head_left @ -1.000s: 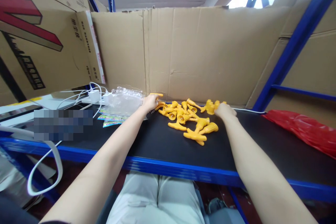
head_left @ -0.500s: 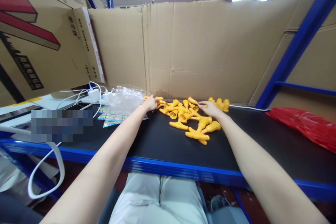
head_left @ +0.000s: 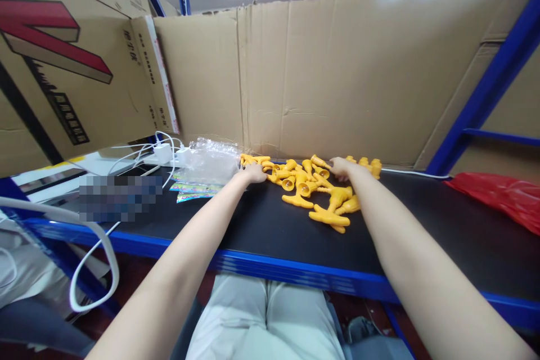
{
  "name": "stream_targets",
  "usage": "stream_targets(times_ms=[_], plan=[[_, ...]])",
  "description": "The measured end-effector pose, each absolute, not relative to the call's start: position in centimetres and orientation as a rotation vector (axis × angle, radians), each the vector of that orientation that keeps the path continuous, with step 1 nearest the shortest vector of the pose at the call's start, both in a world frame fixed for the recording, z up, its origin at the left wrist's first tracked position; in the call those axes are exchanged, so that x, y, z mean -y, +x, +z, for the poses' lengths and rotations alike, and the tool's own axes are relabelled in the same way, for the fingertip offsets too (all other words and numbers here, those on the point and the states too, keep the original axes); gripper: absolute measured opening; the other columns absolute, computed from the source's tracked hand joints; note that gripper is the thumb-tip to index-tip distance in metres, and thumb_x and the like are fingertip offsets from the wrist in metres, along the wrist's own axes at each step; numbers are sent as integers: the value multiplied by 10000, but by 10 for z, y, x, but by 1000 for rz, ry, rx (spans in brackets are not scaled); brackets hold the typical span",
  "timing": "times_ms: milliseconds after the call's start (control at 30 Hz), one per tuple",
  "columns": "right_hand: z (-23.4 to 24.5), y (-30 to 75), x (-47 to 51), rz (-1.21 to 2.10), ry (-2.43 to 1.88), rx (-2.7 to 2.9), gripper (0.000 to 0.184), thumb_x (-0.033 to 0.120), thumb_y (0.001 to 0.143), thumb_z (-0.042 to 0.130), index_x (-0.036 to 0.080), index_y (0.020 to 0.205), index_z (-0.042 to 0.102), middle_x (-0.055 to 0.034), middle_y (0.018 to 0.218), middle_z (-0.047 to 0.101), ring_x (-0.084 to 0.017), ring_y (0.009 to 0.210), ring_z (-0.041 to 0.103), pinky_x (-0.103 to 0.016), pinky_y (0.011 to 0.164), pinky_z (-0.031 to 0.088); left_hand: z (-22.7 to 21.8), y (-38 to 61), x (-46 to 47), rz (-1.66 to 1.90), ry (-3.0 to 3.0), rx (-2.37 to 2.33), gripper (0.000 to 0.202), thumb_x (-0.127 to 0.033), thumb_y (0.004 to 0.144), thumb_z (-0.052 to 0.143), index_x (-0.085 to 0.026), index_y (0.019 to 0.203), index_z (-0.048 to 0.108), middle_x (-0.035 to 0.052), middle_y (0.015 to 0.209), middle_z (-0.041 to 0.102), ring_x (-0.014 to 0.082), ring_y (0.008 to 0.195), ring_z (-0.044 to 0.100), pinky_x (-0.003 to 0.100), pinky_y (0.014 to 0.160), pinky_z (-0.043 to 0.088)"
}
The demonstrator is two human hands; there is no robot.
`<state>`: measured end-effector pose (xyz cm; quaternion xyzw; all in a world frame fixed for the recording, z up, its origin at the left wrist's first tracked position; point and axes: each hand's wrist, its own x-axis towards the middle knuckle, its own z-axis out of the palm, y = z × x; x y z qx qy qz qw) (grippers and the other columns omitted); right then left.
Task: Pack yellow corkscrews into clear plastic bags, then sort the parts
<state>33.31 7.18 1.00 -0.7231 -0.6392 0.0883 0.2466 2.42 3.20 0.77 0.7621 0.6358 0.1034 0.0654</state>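
Note:
A pile of yellow plastic pieces [head_left: 299,176] lies on the black tabletop; some have T-shaped handles, others flared cup-like ends. My left hand [head_left: 255,172] touches the pile's left end, its fingers bent down and mostly hidden. At the right side of the pile, my right hand [head_left: 342,167] rests against the pieces with its fingers curled downward; whether it grips one is unclear. Nearest me lies a T-handled yellow piece [head_left: 328,216]. Several yellow pieces [head_left: 373,165] stand upright just beyond my right hand.
Clear plastic bags [head_left: 213,160] and colourful printed packets [head_left: 196,191] lie left of the pile. White chargers [head_left: 163,153] and cables stand farther left. A cardboard panel [head_left: 337,67] closes the back. A red plastic bag [head_left: 498,194] lies at right, near a blue shelf post [head_left: 476,98].
My left hand has moved slightly nearer along the pile's left end. My right hand's fingers, stretched out before, now bend down. The whole view has shifted slightly.

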Motion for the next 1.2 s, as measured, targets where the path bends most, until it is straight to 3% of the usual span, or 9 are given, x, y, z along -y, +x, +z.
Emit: stream_targets(times_ms=[133, 333, 467, 567, 700, 800, 933, 1200], plan=[[9, 335, -77, 257, -2180, 1899, 481, 162, 722, 592, 192, 1202, 568, -164, 957, 674, -268, 822, 655, -434, 717, 502, 1, 24, -23, 497, 2303, -1969, 389, -383, 804, 445, -211, 1114, 605, 124, 1305, 493, 323, 1231, 411, 515, 991, 313], [14, 328, -70, -105, -2136, 2000, 532, 177, 689, 608, 146, 1218, 562, -150, 1211, 576, -258, 1113, 538, -347, 893, 436, -1, 24, -16, 787, 2387, -1888, 325, -341, 838, 439, -215, 1069, 630, 99, 1297, 504, 297, 1240, 397, 518, 1027, 269], [37, 319, -45, -158, -2103, 1846, 533, 233, 672, 624, 188, 1201, 582, -126, 1163, 606, -273, 1069, 562, -358, 880, 437, 8, 26, -9, 1056, 2490, -1803, 288, -257, 848, 440, -192, 1056, 627, 83, 1251, 542, 239, 1204, 436, 417, 1037, 289], [53, 306, -23, -118, -1924, 1696, 397, 252, 689, 605, 188, 1078, 645, -96, 1039, 658, -253, 993, 594, -324, 844, 449, 17, 30, 0, 1229, 2553, -1690, 291, -225, 860, 418, -181, 1081, 603, 72, 1187, 581, 208, 1141, 479, 359, 993, 339], [54, 282, 6, 274, -1615, 1511, 157, 239, 730, 579, 147, 842, 641, -57, 733, 660, -159, 624, 607, -261, 610, 479, 24, 37, 13, 1335, 2638, -1455, 293, -238, 881, 406, -175, 1111, 576, 64, 1133, 610, 187, 1084, 514, 320, 968, 362], [48, 266, 22, 614, -1354, 1496, 172, 319, 724, 637, 160, 694, 579, -14, 572, 589, -104, 463, 515, -238, 497, 452, 25, 45, 21, 1342, 2619, -1235, 305, -291, 899, 397, -166, 1117, 571, 61, 1027, 651, 161, 938, 583, 279, 876, 425], [43, 248, 35, 814, -1149, 1560, 275, 402, 643, 726, 164, 679, 594, -16, 604, 605, -99, 494, 523, -235, 495, 459, 25, 52, 28, 1261, 2505, -1162, 384, -430, 903, 381, -180, 1125, 569, 34, 823, 674, 137, 701, 611, 249, 706, 463], [39, 233, 41, 836, -1008, 1651, 305, 390, 644, 728, 154, 818, 645, -65, 833, 683, -166, 737, 628, -304, 690, 511, 22, 52, 28, 1119, 2581, -1210, 477, -529, 816, 493, -199, 1154, 568, 40, 869, 690, 167, 763, 634, 264, 717, 467]])
